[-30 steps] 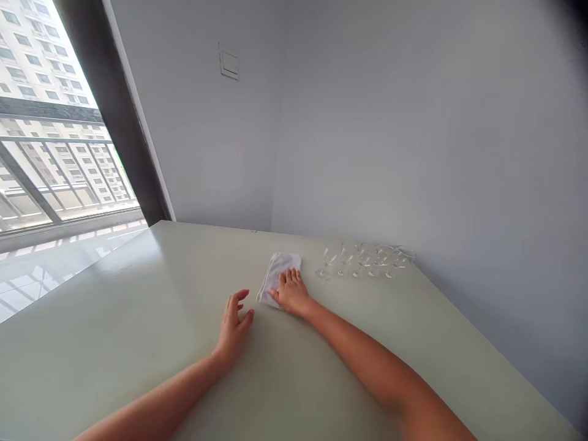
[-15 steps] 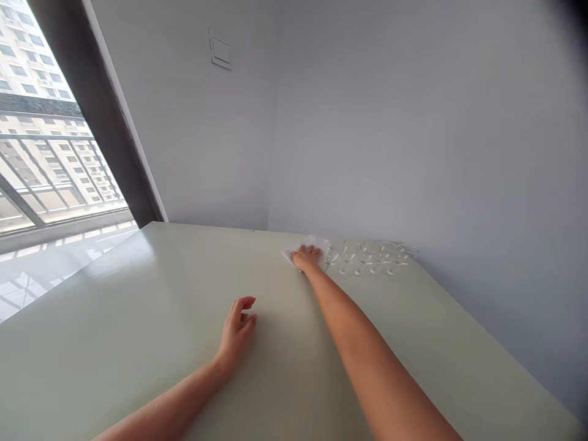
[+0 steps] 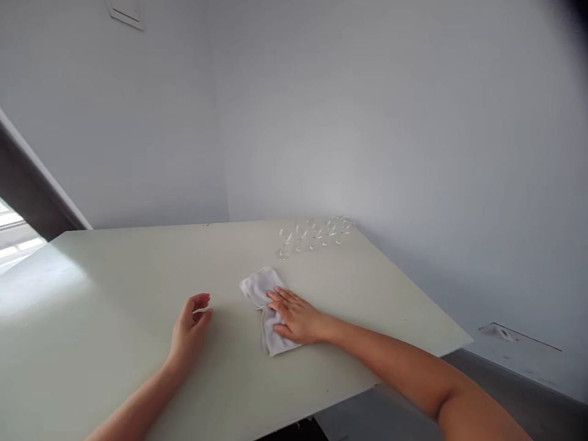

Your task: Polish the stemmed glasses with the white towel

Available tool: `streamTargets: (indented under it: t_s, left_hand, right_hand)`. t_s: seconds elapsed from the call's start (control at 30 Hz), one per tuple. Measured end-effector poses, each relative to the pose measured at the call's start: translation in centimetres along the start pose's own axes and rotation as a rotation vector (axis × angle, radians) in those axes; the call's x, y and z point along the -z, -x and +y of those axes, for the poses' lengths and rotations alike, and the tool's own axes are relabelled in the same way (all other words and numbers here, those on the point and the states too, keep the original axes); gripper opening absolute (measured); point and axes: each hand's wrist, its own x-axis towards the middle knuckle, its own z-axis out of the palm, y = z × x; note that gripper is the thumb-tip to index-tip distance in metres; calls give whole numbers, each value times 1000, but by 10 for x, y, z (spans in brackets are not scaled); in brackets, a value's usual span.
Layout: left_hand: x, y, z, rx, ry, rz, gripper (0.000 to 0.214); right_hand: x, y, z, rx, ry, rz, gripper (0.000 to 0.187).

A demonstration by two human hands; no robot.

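Observation:
My right hand [image 3: 294, 315] lies flat on a folded white cloth [image 3: 261, 285], pressing it against the tabletop [image 3: 138, 275] with the fingers spread. Part of the cloth shows beyond the fingertips and along the thumb side. To the left, my left hand [image 3: 190, 324] rests on its edge at the table, touching no object. Its fingers are loosely curled with a gap to the thumb. Beyond the cloth, several clear stemmed glasses [image 3: 316, 233] stand upright in a row; the nearest one [image 3: 283, 242] is at the left end.
Grey walls [image 3: 390, 122] meet in a corner behind the table. The table's right corner [image 3: 471, 341] and front edge lie under my right forearm, with dark floor [image 3: 496, 373] below. A wall socket plate [image 3: 503, 332] is low on the right. Window light enters at far left.
My right hand has drawn the cloth from beside the glasses back toward me. The view has swung right, bringing the table's right corner in. My left hand keeps its loose curl.

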Motion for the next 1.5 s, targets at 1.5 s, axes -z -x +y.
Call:
streamTargets:
  t_s: [1.5]
  left_hand:
    - [-69,-59,54,-198,-163,-264,23]
  right_hand:
    - [52,-6,49,-625,-939,735,30]
